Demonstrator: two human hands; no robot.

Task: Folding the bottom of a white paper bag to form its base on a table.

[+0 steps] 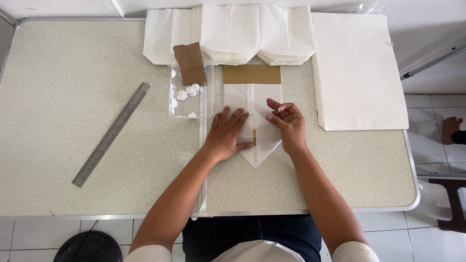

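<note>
A white paper piece (259, 102), folded to a point toward me, lies at the middle of the table with a brown cardboard strip (251, 74) at its far end. My left hand (227, 135) presses flat on its left flap, fingers spread. My right hand (287, 123) rests on the right flap with its fingers loosely curled and lifted above the paper, holding nothing I can see.
A steel ruler (111, 133) lies diagonally at left. A clear plastic tray (187, 99) with white glue dabs and a brown card scraper (190, 63) sits left of the paper. Stacks of folded white bags (257, 34) line the far edge. Flat white sheets (359, 73) lie right.
</note>
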